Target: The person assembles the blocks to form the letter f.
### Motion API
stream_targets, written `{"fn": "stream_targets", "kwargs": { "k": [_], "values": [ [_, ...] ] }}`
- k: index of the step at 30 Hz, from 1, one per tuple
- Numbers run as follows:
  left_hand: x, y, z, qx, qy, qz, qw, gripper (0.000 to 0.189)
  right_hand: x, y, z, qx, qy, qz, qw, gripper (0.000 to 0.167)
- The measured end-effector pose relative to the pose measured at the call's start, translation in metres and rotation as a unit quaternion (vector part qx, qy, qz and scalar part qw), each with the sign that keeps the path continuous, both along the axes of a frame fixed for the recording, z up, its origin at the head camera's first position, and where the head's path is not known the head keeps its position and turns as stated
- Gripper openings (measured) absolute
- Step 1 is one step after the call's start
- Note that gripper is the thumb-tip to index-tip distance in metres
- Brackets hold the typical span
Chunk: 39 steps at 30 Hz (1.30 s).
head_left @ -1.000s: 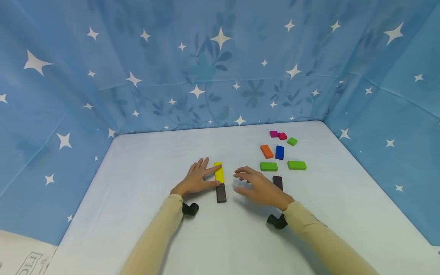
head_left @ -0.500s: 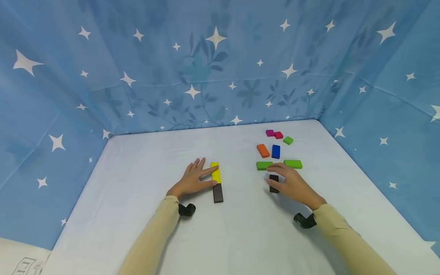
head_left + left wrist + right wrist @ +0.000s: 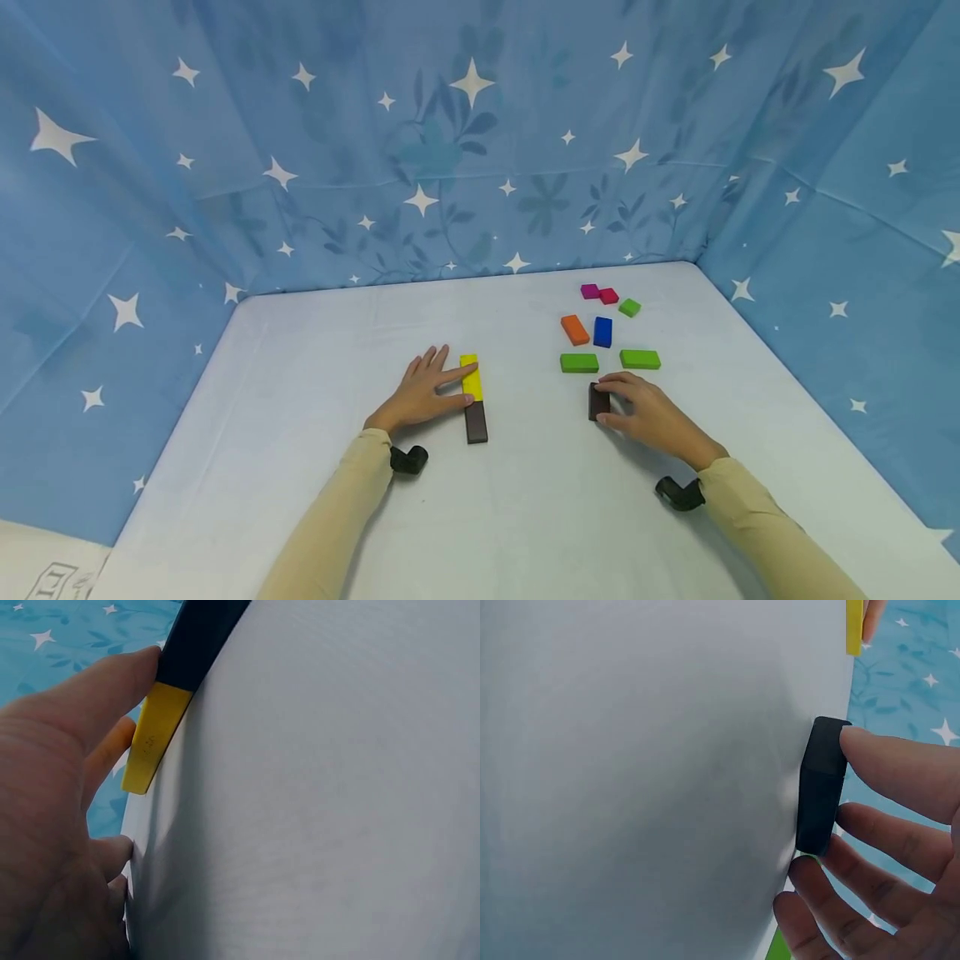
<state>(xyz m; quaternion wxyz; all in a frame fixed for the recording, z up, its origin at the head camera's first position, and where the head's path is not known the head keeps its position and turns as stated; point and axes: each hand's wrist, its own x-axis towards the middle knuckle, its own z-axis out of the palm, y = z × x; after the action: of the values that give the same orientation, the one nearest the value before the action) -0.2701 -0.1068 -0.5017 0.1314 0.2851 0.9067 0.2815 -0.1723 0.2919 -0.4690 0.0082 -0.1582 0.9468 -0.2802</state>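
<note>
My left hand (image 3: 423, 390) lies with fingers spread beside a yellow block (image 3: 472, 385) and a dark block (image 3: 476, 423), set end to end in one straight row. Its index finger rests over the yellow block and its thumb touches where the two meet. The left wrist view shows the thumb tip against the dark block (image 3: 199, 645), just past the yellow one (image 3: 156, 736). To the right, my right hand (image 3: 654, 417) holds another dark block (image 3: 598, 402) between thumb and fingers at its two ends. In the right wrist view, thumb and fingertips meet that block's (image 3: 821, 787) side.
Beyond the right hand lie two long green blocks (image 3: 579, 363), an orange block (image 3: 574, 329) and a blue block (image 3: 603, 332). Farther back are small purple (image 3: 590, 291), red (image 3: 608, 296) and green (image 3: 629, 307) pieces. A blue starred curtain (image 3: 420, 125) encloses the white table (image 3: 337, 333).
My right hand has moved right, away from the yellow and dark row, and come down onto the separate dark block, its fingers closing on it. The left hand has kept its place.
</note>
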Motion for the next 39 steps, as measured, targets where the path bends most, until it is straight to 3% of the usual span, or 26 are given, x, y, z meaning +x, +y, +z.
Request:
{"fn": "stream_targets", "kwargs": {
  "k": [24,39],
  "values": [
    [0.004,-0.001,0.001,0.021,0.011,-0.002,0.9997,0.062,-0.004,0.000,-0.002,-0.006,0.012,0.015,0.9998,0.047],
    [0.005,-0.002,0.001,0.026,0.008,0.000,0.9996,0.061,-0.034,-0.020,0.012,-0.051,0.019,-0.002,0.9985,0.051]
  ]
}}
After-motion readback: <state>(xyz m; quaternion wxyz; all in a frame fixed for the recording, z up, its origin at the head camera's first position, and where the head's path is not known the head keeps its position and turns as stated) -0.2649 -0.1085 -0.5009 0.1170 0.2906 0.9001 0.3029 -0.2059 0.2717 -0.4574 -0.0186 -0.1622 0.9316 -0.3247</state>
